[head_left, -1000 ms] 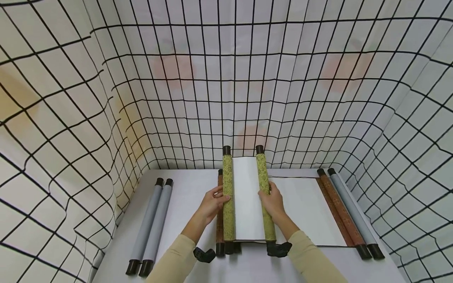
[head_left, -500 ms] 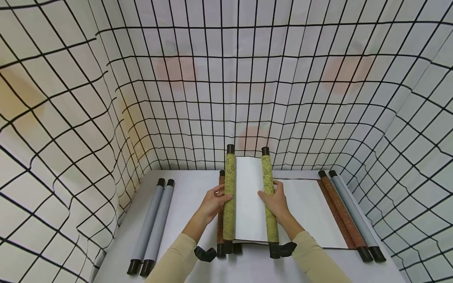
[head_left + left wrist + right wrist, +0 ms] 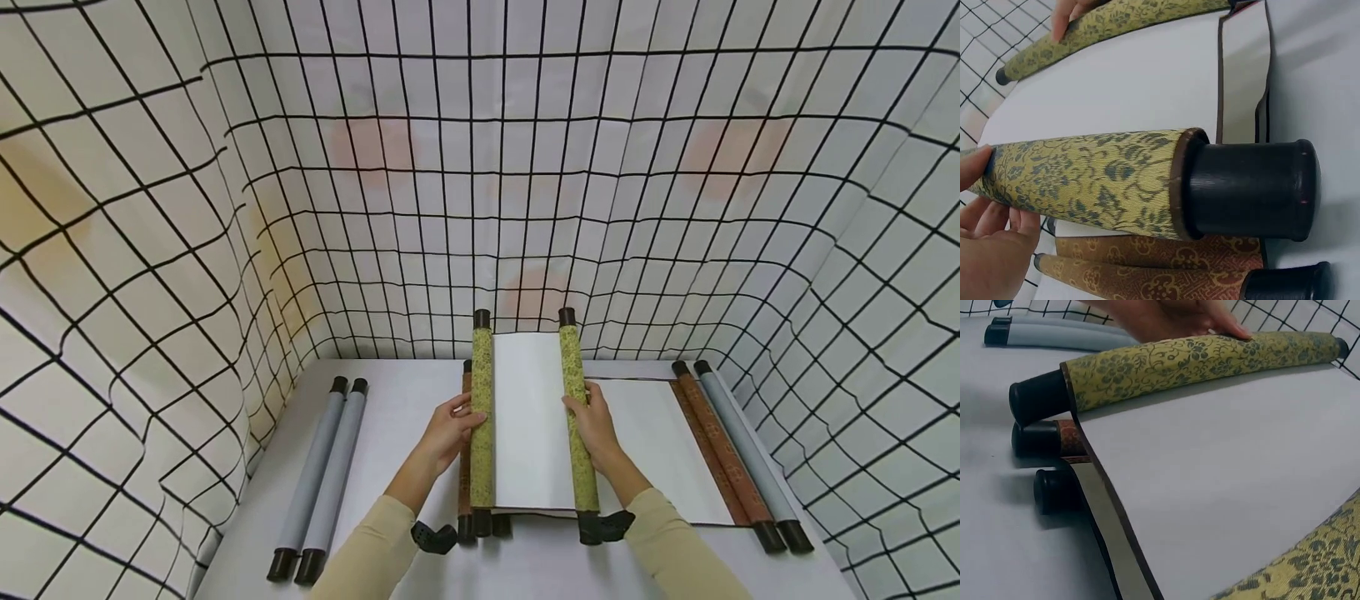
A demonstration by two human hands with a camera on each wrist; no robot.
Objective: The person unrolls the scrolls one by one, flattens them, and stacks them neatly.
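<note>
A hanging scroll with yellow-green floral rolls, partly unrolled, shows white paper (image 3: 528, 425) between its two rolls. My left hand (image 3: 447, 433) holds the left roll (image 3: 482, 450), thumb on top and fingers curled beneath; the left wrist view shows this closely on the roll (image 3: 1091, 178). My right hand (image 3: 597, 429) grips the right roll (image 3: 579, 417), thumb on its inner side. In the right wrist view, the left hand (image 3: 1172, 319) is on the far roll (image 3: 1197, 365). The scroll lies over a second scroll with red-brown rolls (image 3: 726, 450) and white paper (image 3: 660, 450), which it partly hides.
Two grey-blue rolls (image 3: 322, 475) with black ends lie on the left of the white table (image 3: 405, 383). Another grey-blue roll (image 3: 750, 454) lies at the right edge, beside the red-brown one. Black wire mesh (image 3: 525, 200) surrounds the table's back and sides.
My right hand and the right roll have moved to the right, so the white strip between the yellow-green rolls is wider. The left hand has stayed nearly in place on its roll.
</note>
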